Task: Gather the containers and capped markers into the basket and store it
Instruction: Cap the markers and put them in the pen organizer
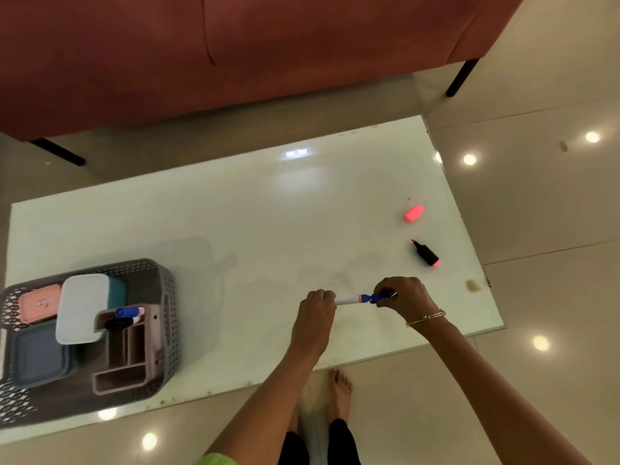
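Both hands were closed around one marker (349, 299) above the near middle of the white glossy surface (268, 213). The left hand (317, 305) had its fingers curled round the white barrel. The right hand (406, 295), just to its right, pinched the blue cap (375, 297) at the marker's right end. The cap met the barrel at a red band, but I could not tell whether it was pushed fully home. A thin bracelet (426, 317) sat on the right wrist.

The grey perforated basket (167, 297) stood at the near left corner of the surface, well apart from the hands. Inside it lay a pink container (38, 303) at the far left and a blue-grey container (37, 354) nearer. A white-lidded container (82, 307) rested partly over them. A brownish divided organizer (134, 344) filled the basket's right side. Its far compartment held a blue-capped pen (129, 312) with a dark one beside it.

Toward the right edge of the surface lay a black highlighter (426, 254), its tip bare and pointing away. Its pink cap (414, 213) lay separately, a little farther off. A small beige lump (473, 286) sat near the right edge. A red sofa (235, 45) stood beyond the far side, and a bare foot (340, 391) showed on the tiled floor (536, 229) below.
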Demonstrator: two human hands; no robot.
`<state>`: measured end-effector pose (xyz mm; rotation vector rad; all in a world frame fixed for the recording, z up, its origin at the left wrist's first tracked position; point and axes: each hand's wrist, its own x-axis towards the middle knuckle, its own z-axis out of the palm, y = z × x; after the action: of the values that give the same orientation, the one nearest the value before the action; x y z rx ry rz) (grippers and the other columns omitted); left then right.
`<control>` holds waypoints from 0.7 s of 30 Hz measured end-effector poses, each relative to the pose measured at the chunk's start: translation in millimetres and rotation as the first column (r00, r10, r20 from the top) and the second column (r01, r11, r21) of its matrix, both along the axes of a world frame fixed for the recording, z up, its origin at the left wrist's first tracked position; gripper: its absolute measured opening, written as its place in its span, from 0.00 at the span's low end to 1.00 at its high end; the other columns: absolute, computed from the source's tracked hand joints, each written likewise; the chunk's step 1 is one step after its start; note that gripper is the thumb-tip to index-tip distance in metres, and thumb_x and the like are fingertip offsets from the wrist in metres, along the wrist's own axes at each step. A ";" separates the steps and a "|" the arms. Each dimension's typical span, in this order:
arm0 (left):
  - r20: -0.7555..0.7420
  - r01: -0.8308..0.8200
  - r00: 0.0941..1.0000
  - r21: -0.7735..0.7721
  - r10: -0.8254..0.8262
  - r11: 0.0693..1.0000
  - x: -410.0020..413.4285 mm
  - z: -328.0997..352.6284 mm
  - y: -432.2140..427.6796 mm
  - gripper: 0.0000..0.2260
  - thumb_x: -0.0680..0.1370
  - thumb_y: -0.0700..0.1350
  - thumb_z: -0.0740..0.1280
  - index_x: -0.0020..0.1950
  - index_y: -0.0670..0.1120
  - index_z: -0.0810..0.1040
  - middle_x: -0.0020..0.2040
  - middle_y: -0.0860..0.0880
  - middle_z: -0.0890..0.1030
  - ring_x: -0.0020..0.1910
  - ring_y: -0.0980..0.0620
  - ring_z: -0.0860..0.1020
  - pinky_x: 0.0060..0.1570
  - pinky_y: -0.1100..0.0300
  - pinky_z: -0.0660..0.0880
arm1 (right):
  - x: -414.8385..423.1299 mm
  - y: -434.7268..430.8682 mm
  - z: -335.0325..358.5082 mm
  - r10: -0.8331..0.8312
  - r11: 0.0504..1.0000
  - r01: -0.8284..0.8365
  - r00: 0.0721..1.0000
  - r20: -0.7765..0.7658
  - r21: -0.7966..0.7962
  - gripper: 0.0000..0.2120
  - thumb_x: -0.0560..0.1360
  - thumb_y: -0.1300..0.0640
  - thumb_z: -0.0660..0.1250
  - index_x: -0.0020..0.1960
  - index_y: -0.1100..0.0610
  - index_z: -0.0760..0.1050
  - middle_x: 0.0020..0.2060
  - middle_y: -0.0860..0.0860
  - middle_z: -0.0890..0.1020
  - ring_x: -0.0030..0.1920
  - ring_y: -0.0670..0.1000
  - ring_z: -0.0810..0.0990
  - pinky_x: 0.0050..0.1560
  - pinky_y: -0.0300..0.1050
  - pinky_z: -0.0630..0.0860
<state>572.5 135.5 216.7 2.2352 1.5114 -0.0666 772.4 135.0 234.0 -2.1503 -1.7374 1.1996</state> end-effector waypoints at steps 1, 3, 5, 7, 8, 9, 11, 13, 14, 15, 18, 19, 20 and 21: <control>0.026 -0.008 1.000 0.010 0.008 1.000 -3.1 2.5 0.8 0.13 0.62 0.35 0.78 0.40 0.44 0.78 0.33 0.49 0.79 0.31 0.51 0.77 0.26 0.60 0.74 | -5.4 3.9 2.5 0.007 1.000 -0.007 1.000 0.007 0.012 0.08 0.64 0.65 0.74 0.43 0.62 0.81 0.39 0.58 0.85 0.41 0.58 0.80 0.36 0.32 0.65; 0.062 -0.024 0.998 0.028 0.023 0.999 -9.4 7.2 2.5 0.11 0.64 0.36 0.77 0.41 0.44 0.78 0.34 0.49 0.79 0.31 0.51 0.77 0.27 0.61 0.75 | -15.6 10.5 6.6 0.031 0.999 -0.032 0.999 0.011 0.028 0.08 0.65 0.64 0.74 0.44 0.62 0.81 0.40 0.58 0.85 0.42 0.58 0.80 0.38 0.37 0.67; 0.078 -0.030 0.997 0.045 0.026 0.999 -15.7 11.1 3.9 0.11 0.64 0.37 0.77 0.40 0.45 0.78 0.33 0.50 0.79 0.31 0.51 0.77 0.27 0.62 0.74 | -24.9 14.9 10.2 0.066 0.997 -0.066 0.998 0.007 0.037 0.08 0.66 0.64 0.73 0.45 0.62 0.81 0.41 0.59 0.84 0.42 0.58 0.80 0.41 0.39 0.66; 0.055 -0.035 0.998 0.063 0.032 0.997 -23.9 14.8 5.2 0.12 0.63 0.37 0.78 0.40 0.45 0.78 0.33 0.51 0.79 0.30 0.52 0.76 0.25 0.62 0.74 | -32.7 17.6 14.4 0.077 0.995 -0.078 0.997 0.014 0.061 0.08 0.67 0.64 0.72 0.45 0.62 0.81 0.41 0.59 0.84 0.43 0.58 0.80 0.42 0.40 0.67; 0.038 -0.042 0.998 0.071 0.040 0.997 -28.6 16.3 5.6 0.13 0.62 0.37 0.78 0.40 0.45 0.78 0.33 0.51 0.78 0.30 0.53 0.76 0.25 0.62 0.74 | -34.6 18.3 16.3 0.065 0.995 -0.066 0.998 0.020 0.079 0.07 0.67 0.65 0.72 0.45 0.62 0.81 0.41 0.59 0.84 0.42 0.58 0.80 0.42 0.40 0.68; 0.027 -0.055 0.998 0.076 0.053 0.996 -33.7 17.7 5.9 0.14 0.61 0.36 0.79 0.40 0.46 0.78 0.33 0.51 0.78 0.30 0.53 0.76 0.25 0.62 0.74 | -35.4 18.7 18.3 0.044 0.994 -0.046 0.999 0.025 0.095 0.07 0.67 0.65 0.72 0.45 0.61 0.81 0.41 0.59 0.84 0.42 0.58 0.80 0.42 0.41 0.69; 0.021 -0.073 0.997 0.080 0.072 0.994 -44.5 20.2 6.0 0.15 0.60 0.36 0.79 0.41 0.46 0.78 0.33 0.51 0.78 0.30 0.54 0.75 0.25 0.63 0.74 | -34.9 19.0 21.7 0.003 0.994 -0.007 0.999 0.035 0.113 0.07 0.66 0.65 0.73 0.44 0.61 0.81 0.40 0.59 0.84 0.41 0.57 0.80 0.43 0.42 0.70; 0.018 -0.077 0.997 0.094 0.076 0.993 -51.7 22.3 6.4 0.15 0.60 0.37 0.79 0.40 0.46 0.78 0.33 0.51 0.78 0.29 0.54 0.75 0.25 0.64 0.73 | -34.7 19.2 23.8 0.000 0.996 -0.005 0.998 0.055 0.093 0.07 0.66 0.65 0.73 0.44 0.61 0.81 0.40 0.59 0.84 0.42 0.58 0.80 0.43 0.43 0.71; 0.025 -0.079 0.997 0.100 0.077 0.992 -55.2 24.1 6.0 0.15 0.60 0.37 0.80 0.41 0.45 0.78 0.33 0.51 0.78 0.29 0.54 0.75 0.25 0.64 0.73 | -37.3 19.4 25.0 0.015 0.997 -0.020 0.998 0.063 0.075 0.07 0.66 0.65 0.73 0.44 0.61 0.81 0.40 0.59 0.84 0.43 0.58 0.80 0.43 0.43 0.70; 0.041 -0.081 0.996 0.101 0.077 0.992 -57.5 25.5 5.4 0.14 0.61 0.38 0.80 0.41 0.45 0.78 0.33 0.51 0.78 0.29 0.53 0.75 0.25 0.64 0.73 | -40.6 19.8 26.2 0.033 0.998 -0.037 0.997 0.067 0.059 0.07 0.66 0.64 0.73 0.44 0.61 0.81 0.41 0.58 0.84 0.43 0.57 0.80 0.43 0.41 0.69; 0.072 -0.067 0.996 0.099 0.060 0.993 -63.0 32.3 1.4 0.14 0.62 0.39 0.79 0.42 0.45 0.78 0.33 0.51 0.78 0.30 0.53 0.76 0.25 0.64 0.73 | -54.4 20.1 30.5 0.086 0.995 -0.089 0.994 0.064 0.042 0.07 0.67 0.63 0.73 0.44 0.61 0.81 0.41 0.58 0.84 0.43 0.57 0.80 0.42 0.39 0.67; 0.085 -0.067 0.995 0.099 0.058 0.993 -64.4 34.5 0.4 0.13 0.63 0.39 0.79 0.42 0.45 0.78 0.34 0.51 0.79 0.30 0.53 0.76 0.25 0.64 0.73 | -59.0 20.3 32.2 0.102 0.993 -0.105 0.993 0.063 0.044 0.07 0.67 0.63 0.72 0.45 0.61 0.81 0.41 0.58 0.84 0.43 0.57 0.80 0.42 0.39 0.66; 0.102 -0.074 0.993 0.089 0.065 0.993 -65.8 36.7 -0.3 0.13 0.63 0.39 0.78 0.43 0.44 0.78 0.34 0.50 0.79 0.30 0.53 0.76 0.26 0.64 0.74 | -63.8 20.8 34.1 0.116 0.992 -0.119 0.991 0.063 0.046 0.07 0.67 0.63 0.72 0.45 0.61 0.81 0.41 0.58 0.84 0.43 0.57 0.79 0.42 0.39 0.66; 0.125 -0.087 0.989 0.074 0.077 0.993 -67.4 38.3 -0.6 0.12 0.64 0.38 0.78 0.43 0.44 0.78 0.35 0.50 0.79 0.31 0.52 0.76 0.26 0.63 0.74 | -68.5 21.7 36.3 0.126 0.990 -0.129 0.990 0.061 0.049 0.07 0.67 0.63 0.72 0.45 0.61 0.81 0.41 0.59 0.84 0.43 0.57 0.79 0.42 0.40 0.65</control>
<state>505.1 134.9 255.0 2.1917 1.5620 0.1555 703.9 156.6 270.3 -2.0923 -1.9343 1.1157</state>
